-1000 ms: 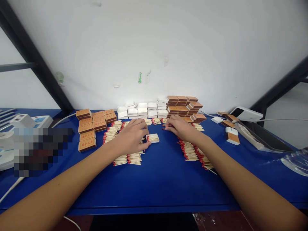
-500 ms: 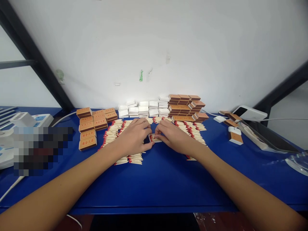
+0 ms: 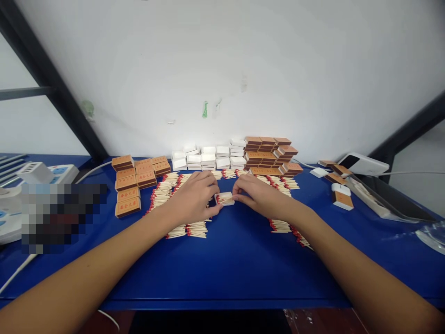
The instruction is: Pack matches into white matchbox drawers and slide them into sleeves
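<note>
A small white matchbox tray (image 3: 227,202) holds matches with red heads toward its left end. My left hand (image 3: 196,197) grips the tray's left end between thumb and fingers. At the right end, my right hand (image 3: 259,195) has its thumb and fingers curled together, close to or touching the tray's edge. What lies between those right fingertips, if anything, is hidden. Loose matches lie in rows beside both hands: a left pile (image 3: 162,195) partly under my left hand, and a right pile (image 3: 280,226) partly under my right forearm.
Orange matchboxes (image 3: 128,207) stand at the left. White trays (image 3: 208,157) and stacked matchbox sleeves (image 3: 260,157) line the wall. A power strip (image 3: 64,173) is far left; a white device (image 3: 365,163), an earphone case (image 3: 340,189) and loose boxes are right, on the blue table (image 3: 222,269).
My right hand has shifted right, off the top of the tray to its right end, uncovering the matches inside. My left hand keeps its hold.
</note>
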A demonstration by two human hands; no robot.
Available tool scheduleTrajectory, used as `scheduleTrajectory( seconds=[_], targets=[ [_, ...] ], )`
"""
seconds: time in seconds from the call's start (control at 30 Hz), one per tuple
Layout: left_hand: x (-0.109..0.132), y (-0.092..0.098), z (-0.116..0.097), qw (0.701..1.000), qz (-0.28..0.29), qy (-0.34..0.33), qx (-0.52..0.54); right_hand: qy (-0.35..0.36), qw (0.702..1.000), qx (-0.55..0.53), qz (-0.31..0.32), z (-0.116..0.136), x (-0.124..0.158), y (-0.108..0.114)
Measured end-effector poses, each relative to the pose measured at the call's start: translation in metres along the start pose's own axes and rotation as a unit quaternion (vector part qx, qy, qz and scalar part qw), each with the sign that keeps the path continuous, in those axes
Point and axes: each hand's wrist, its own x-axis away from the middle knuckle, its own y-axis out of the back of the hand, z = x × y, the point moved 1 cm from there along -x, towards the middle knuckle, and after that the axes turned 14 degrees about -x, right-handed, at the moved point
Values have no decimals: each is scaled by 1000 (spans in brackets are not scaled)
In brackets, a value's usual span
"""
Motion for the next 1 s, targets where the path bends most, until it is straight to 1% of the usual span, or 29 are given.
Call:
scheduleTrajectory(
  seconds=[0.23, 0.33, 0.43, 0.53, 0.57, 0.63, 0.73, 0.8, 1.0],
  targets=[
    [0, 0, 0, 1000, 6, -2, -4, 0, 1000, -15, -16, 11, -2, -5],
    [0, 0, 0, 1000, 7, -6, -1, -6, 999, -20, -25, 10, -3, -6],
    [1, 0, 0, 1000, 3, -4, -3, -12, 998, 3, -60, -3, -5, 0],
    [1, -1, 1, 1000, -3, -4, -5, -25, 988, 85, -126, -25, -5, 13],
    [0, -1, 1, 1000, -3, -5, -3, -32, 984, 111, -138, -32, -5, 16],
    [0, -2, 1, 1000, -1, -4, 2, -36, 980, 142, -133, -45, -5, 21],
    [0, -2, 2, 1000, 2, -2, 5, -39, 982, 149, -107, -57, -6, 21],
    [0, -1, 2, 1000, 2, -2, 4, -38, 984, 142, -99, -59, -8, 20],
    [1, 0, 2, 1000, -7, -3, 1, -30, 987, 124, -100, -58, -8, 20]
  ],
)
